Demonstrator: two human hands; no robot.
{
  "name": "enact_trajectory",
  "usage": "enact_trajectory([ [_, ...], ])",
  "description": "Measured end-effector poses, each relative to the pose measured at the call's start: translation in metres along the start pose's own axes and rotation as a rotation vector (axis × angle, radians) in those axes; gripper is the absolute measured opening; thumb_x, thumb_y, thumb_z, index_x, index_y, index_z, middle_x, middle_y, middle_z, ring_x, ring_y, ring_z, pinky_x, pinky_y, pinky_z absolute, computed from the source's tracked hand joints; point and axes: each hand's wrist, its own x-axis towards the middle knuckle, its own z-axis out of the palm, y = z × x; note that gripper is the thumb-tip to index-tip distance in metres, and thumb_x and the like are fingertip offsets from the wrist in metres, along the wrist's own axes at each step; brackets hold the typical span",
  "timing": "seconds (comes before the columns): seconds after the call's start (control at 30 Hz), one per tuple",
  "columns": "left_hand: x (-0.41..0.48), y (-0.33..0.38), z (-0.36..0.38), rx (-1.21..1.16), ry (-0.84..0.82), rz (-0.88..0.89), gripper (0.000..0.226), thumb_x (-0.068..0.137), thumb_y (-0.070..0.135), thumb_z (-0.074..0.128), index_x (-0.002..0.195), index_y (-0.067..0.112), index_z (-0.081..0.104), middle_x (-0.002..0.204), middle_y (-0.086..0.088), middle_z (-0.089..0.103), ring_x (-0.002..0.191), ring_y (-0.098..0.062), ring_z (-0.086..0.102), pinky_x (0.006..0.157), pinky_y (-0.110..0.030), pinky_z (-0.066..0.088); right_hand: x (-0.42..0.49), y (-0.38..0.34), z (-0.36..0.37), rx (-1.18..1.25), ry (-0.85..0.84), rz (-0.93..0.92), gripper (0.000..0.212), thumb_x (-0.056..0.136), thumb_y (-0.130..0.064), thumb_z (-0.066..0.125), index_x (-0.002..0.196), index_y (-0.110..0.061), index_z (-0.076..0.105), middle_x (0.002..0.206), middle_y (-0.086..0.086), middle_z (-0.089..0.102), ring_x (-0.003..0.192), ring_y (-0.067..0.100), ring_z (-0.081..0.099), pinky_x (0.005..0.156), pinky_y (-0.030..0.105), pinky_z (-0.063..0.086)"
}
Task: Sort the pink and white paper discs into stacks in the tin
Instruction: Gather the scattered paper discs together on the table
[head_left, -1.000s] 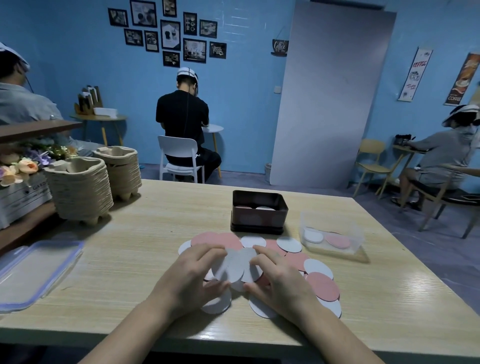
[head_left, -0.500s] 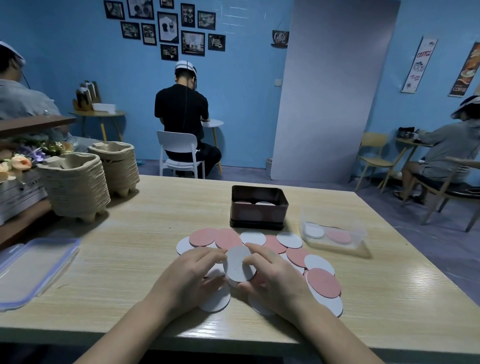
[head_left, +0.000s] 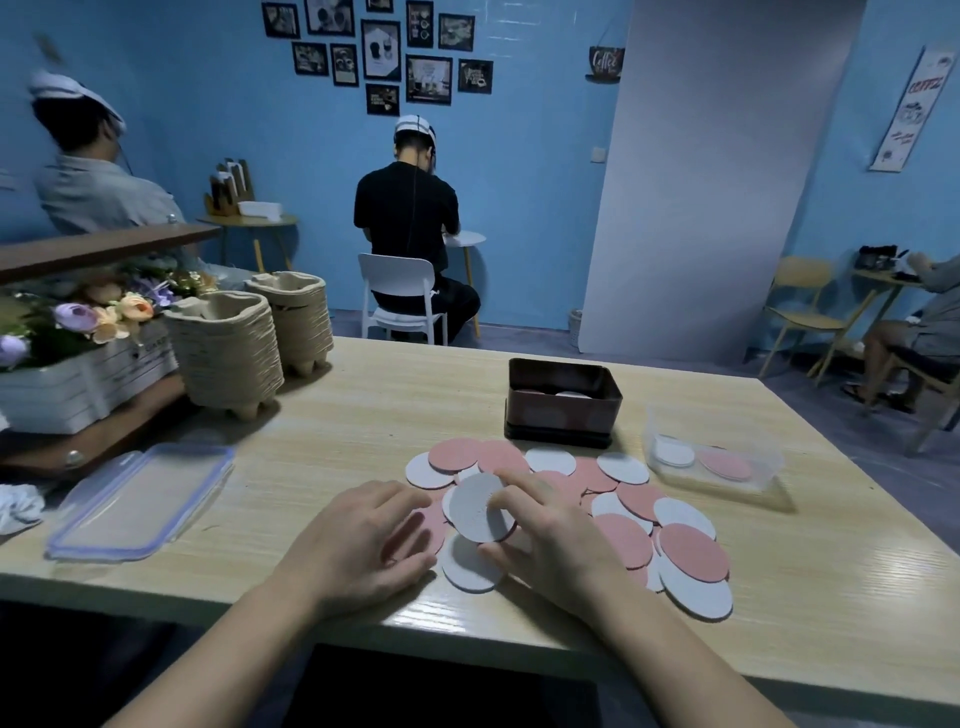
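Note:
Several pink and white paper discs (head_left: 623, 525) lie scattered and overlapping on the wooden table (head_left: 363, 405) in front of me. My right hand (head_left: 550, 540) pinches a small stack of white discs (head_left: 480, 506) tilted up off the pile. To its left, my left hand (head_left: 363, 545) rests with relaxed fingers on the table and on a pink disc (head_left: 426, 525). The dark brown tin (head_left: 561, 415) stands behind the pile, with a pink and a white stack just visible inside it.
A clear plastic box (head_left: 714, 462) holding a white and a pink disc sits right of the tin. A clear lid (head_left: 140, 499) lies at the left. Stacked pulp trays (head_left: 228, 348) and a flower box (head_left: 78, 332) stand at the far left. People sit behind.
My left hand has let go of the white discs and dropped to the table. My right hand alone now holds the gathered stack. My view has turned to the left.

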Motion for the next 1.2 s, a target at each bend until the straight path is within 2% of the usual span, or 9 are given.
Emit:
enact_trajectory([
  [0.17,-0.017,-0.003,-0.004,0.001,-0.064,-0.160,0.072,0.080,0.071,0.058,0.136,0.026,0.054,0.127,0.010,0.062,0.115,-0.014,0.055,0.093,-0.031,0.044,0.001,-0.012,0.012,0.044,-0.012,0.020,0.039,0.082,-0.053,0.067,0.094,-0.018,0.058,0.131,0.005,0.064,0.112,0.026,0.062,0.077,0.030,0.052],
  [0.37,-0.019,0.001,-0.006,-0.034,-0.034,-0.203,0.064,0.085,0.065,0.060,0.137,0.028,0.052,0.127,0.011,0.062,0.115,-0.011,0.053,0.093,-0.029,0.044,-0.005,-0.014,0.003,-0.038,-0.030,0.029,0.040,0.079,-0.055,0.062,0.090,-0.016,0.059,0.133,0.004,0.063,0.110,0.026,0.063,0.075,0.026,0.051],
  [0.5,-0.020,0.005,-0.007,-0.001,0.042,-0.173,0.058,0.087,0.063,0.060,0.131,0.026,0.058,0.120,0.009,0.066,0.107,-0.011,0.059,0.085,-0.025,0.047,-0.007,-0.004,-0.001,-0.055,-0.051,0.046,0.034,0.079,-0.049,0.071,0.092,-0.021,0.055,0.139,-0.002,0.058,0.115,0.023,0.060,0.077,0.022,0.046],
  [0.6,-0.017,0.004,-0.005,0.009,0.124,-0.138,0.050,0.087,0.059,0.059,0.120,0.022,0.063,0.108,0.006,0.068,0.094,-0.015,0.063,0.075,-0.025,0.049,-0.006,0.001,-0.004,-0.063,-0.012,0.053,0.037,0.081,-0.055,0.065,0.092,-0.021,0.054,0.130,-0.001,0.061,0.109,0.023,0.060,0.070,0.030,0.055],
  [0.77,-0.002,0.007,-0.001,-0.070,0.238,-0.088,0.043,0.090,0.051,0.061,0.116,0.017,0.062,0.099,0.007,0.063,0.086,-0.010,0.057,0.072,-0.016,0.043,-0.008,0.008,-0.005,-0.073,-0.014,0.064,0.036,0.080,-0.052,0.062,0.093,-0.019,0.054,0.130,-0.003,0.059,0.108,0.025,0.059,0.070,0.038,0.057],
  [0.93,0.019,0.022,0.013,-0.127,0.185,0.024,0.038,0.096,0.045,0.060,0.125,0.021,0.055,0.109,0.005,0.061,0.090,-0.014,0.059,0.071,-0.026,0.052,-0.009,0.018,-0.003,0.004,-0.066,0.154,0.038,0.081,-0.045,0.070,0.098,-0.019,0.050,0.128,-0.002,0.060,0.130,0.015,0.050,0.084,0.031,0.052],
  [1.07,0.030,0.021,0.025,-0.257,0.147,-0.034,0.037,0.093,0.021,0.072,0.127,0.025,0.059,0.125,0.013,0.058,0.093,-0.005,0.062,0.074,-0.027,0.057,-0.008,0.017,-0.008,0.030,-0.032,0.144,0.032,0.079,-0.042,0.064,0.085,-0.018,0.044,0.114,-0.002,0.059,0.098,0.020,0.058,0.070,0.035,0.051],
  [1.13,0.032,0.018,0.028,-0.313,0.154,-0.072,0.040,0.087,0.004,0.076,0.120,0.022,0.064,0.120,0.015,0.059,0.088,0.000,0.062,0.072,-0.024,0.056,-0.007,0.018,-0.009,0.032,-0.007,0.124,0.031,0.080,-0.041,0.066,0.083,-0.021,0.042,0.115,-0.003,0.061,0.093,0.018,0.058,0.068,0.033,0.051],
  [1.2,0.032,0.016,0.029,-0.344,0.140,-0.073,0.034,0.088,0.005,0.075,0.116,0.021,0.066,0.119,0.015,0.060,0.089,0.000,0.063,0.073,-0.025,0.058,-0.007,0.019,-0.009,0.045,-0.006,0.121,0.039,0.077,-0.035,0.077,0.083,-0.027,0.039,0.115,-0.007,0.061,0.094,0.015,0.057,0.067,0.030,0.052],
])
